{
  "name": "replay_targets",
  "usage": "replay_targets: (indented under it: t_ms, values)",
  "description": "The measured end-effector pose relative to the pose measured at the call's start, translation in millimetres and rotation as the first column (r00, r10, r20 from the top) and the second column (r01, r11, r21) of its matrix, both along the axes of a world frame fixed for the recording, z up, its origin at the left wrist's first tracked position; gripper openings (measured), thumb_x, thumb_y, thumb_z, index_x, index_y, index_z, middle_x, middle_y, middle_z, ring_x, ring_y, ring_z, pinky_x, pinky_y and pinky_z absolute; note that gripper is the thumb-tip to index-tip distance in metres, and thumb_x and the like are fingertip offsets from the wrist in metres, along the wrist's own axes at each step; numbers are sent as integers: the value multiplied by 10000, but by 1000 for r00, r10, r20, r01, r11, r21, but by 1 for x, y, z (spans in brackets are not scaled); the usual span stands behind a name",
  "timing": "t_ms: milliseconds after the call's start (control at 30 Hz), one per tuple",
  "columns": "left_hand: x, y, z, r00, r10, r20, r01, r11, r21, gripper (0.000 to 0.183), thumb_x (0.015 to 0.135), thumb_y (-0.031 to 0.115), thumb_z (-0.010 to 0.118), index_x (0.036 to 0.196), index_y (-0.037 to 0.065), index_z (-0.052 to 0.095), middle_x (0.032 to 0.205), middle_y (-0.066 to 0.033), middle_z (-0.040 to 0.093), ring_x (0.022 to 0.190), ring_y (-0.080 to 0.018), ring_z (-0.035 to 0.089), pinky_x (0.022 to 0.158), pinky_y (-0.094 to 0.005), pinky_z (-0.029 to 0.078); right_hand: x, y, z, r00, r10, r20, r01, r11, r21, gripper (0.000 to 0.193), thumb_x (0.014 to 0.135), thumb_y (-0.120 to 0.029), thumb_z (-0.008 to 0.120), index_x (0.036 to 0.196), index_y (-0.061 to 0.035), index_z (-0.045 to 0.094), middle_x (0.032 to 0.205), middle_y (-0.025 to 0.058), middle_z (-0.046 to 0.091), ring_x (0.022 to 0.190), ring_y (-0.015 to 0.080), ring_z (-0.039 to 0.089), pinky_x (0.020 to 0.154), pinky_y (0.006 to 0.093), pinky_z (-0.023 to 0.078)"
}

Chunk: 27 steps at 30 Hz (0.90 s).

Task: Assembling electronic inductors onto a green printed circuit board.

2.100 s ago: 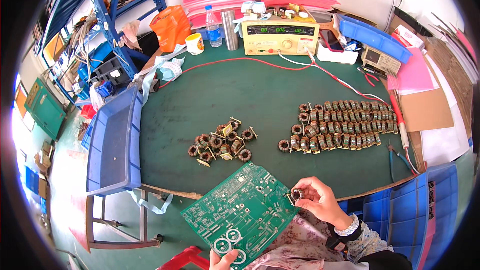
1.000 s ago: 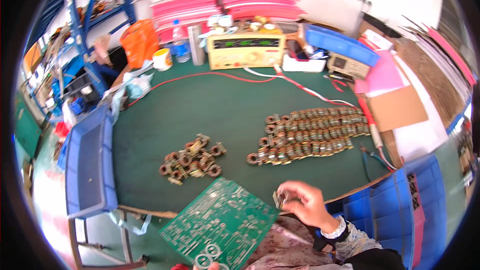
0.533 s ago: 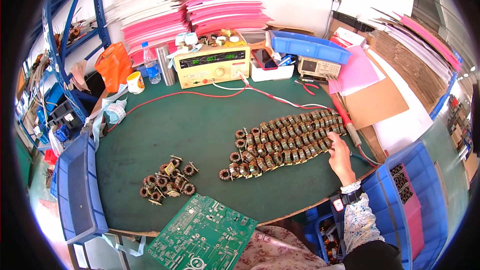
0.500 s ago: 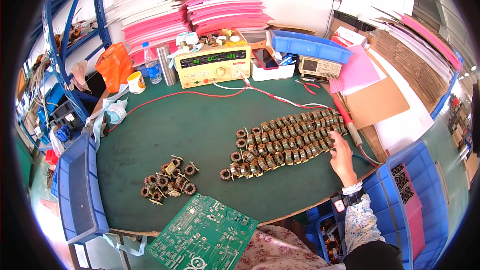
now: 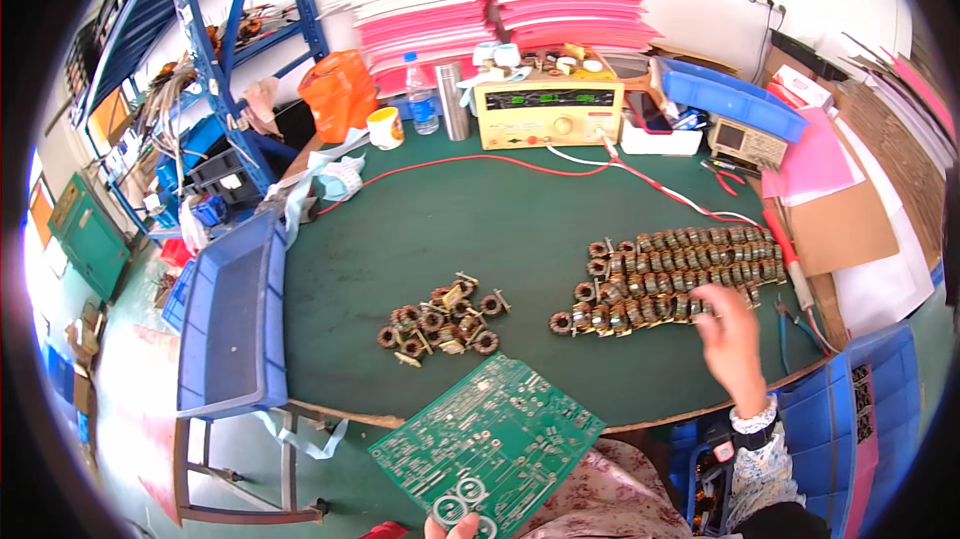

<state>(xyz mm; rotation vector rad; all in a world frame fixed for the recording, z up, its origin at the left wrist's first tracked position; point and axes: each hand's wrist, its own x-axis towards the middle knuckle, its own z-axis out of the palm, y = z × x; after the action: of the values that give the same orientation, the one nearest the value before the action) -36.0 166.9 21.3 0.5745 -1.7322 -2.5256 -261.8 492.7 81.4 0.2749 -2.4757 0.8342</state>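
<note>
My left hand (image 5: 452,527) shows only its fingertips at the lower edge, gripping the near corner of a green printed circuit board (image 5: 490,439). White rings and many small holes mark the board, which tilts over the table's front edge. My right hand (image 5: 732,347), with a dark-banded watch on its wrist, hovers at the near right of toroidal coils (image 5: 660,284) lined up in several rows. Its thumb and fingers are apart, slightly blurred, and nothing shows between them. A loose heap of similar coils (image 5: 450,321) lies beyond the board.
Blue pliers (image 5: 785,334) and a red probe (image 5: 785,239) lie right of the rows. A yellow bench meter (image 5: 550,117), bottle (image 5: 420,99) and steel flask (image 5: 452,104) stand behind. Blue bins flank the table, including an open left bin (image 5: 235,329).
The view has swung left, shifting the scene rightward. My right hand has drawn back toward the near side of the coil rows. My left fingertips have come into view on the board.
</note>
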Motion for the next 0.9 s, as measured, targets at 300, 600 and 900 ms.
replay_targets:
  t_ms: [300,600,900]
  values:
    - [25,-6,6,989,142,42,-137,986,-91,208,871,79,518,1061,2,548,907,-18,593,799,-124,547,695,-268,426,-24,-204,-49,873,481,88,-488,865,119,415,769,-271,702,955,21,473,916,159,560,897,315,528,769,391,455]
    - [26,-17,-2,978,198,67,-204,975,84,217,865,94,515,1063,14,549,875,-3,591,723,-91,536,615,-241,407,2,-178,-37,729,644,230,-541,749,-382,386,737,-18,692,1065,-52,491,960,99,572,845,242,585,735,340,481]
    - [8,-15,1,997,76,17,-77,996,50,238,875,72,501,1104,22,541,921,0,577,773,-100,520,654,-259,404,49,-92,-51,587,734,342,-493,659,-568,328,777,-39,690,1094,-54,604,1100,64,617,883,148,598,776,295,512]
